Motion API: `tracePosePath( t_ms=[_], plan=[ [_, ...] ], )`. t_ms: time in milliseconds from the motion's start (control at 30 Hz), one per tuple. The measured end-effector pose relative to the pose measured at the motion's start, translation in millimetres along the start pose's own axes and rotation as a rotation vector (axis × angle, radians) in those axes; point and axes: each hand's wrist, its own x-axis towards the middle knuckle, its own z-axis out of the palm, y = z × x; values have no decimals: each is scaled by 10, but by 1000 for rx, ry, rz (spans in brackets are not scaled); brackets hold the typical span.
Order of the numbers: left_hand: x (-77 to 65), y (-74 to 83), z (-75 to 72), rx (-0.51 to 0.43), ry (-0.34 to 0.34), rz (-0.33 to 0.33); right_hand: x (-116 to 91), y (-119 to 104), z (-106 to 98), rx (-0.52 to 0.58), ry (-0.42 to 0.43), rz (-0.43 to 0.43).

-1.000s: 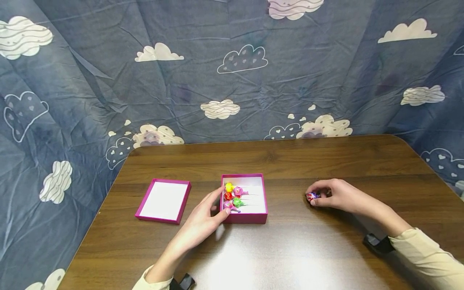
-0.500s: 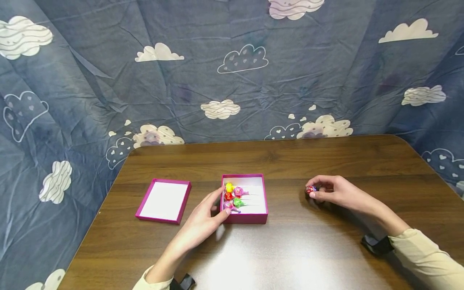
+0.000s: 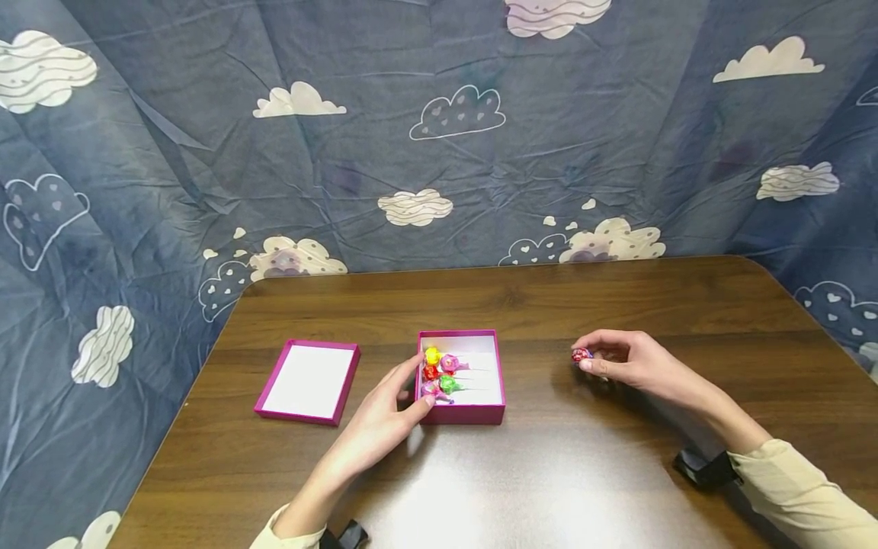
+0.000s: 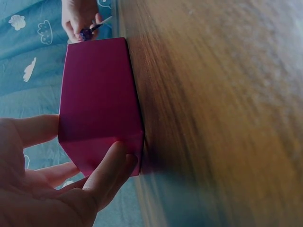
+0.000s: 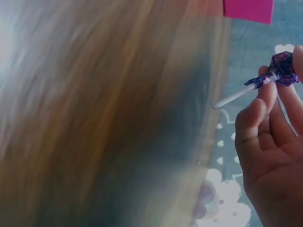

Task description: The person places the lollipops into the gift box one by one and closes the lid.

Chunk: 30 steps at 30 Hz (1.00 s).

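My right hand (image 3: 627, 362) pinches a lollipop (image 3: 581, 355) by its wrapped head, to the right of the box. In the right wrist view the lollipop (image 5: 282, 68) has a shiny purple-blue wrapper, and its white stick (image 5: 232, 98) points out past the fingers. My left hand (image 3: 380, 419) holds the open magenta box (image 3: 463, 414) at its left side, the thumb at the near corner. The left wrist view shows fingers (image 4: 106, 170) against the box's side wall. Inside the box lie several lollipops, among them a yellow (image 3: 432, 356), a pink (image 3: 450, 363) and a green one (image 3: 449, 383).
To the left of the box, the magenta-rimmed lid (image 3: 312, 381) lies with its white inside up. Everything rests on a brown wooden table (image 3: 535, 473). Behind the table hangs a blue cloth (image 3: 466, 175) with cloud prints.
My right hand has lifted the lollipop slightly and moved it a little to the left, toward the box. My left hand and the box have stayed in place.
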Motion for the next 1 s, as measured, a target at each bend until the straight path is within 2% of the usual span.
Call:
tracePosePath(
  t_ms=[300, 633, 1000],
  plan=[
    [-2, 0, 4, 6, 9, 6, 42, -189, 121, 54, 20, -86],
    [-3, 0, 5, 0, 4, 6, 87, -339, 281, 118, 6, -32],
    [-1, 3, -2, 5, 3, 5, 133, -499, 425, 137, -14, -77]
  ],
)
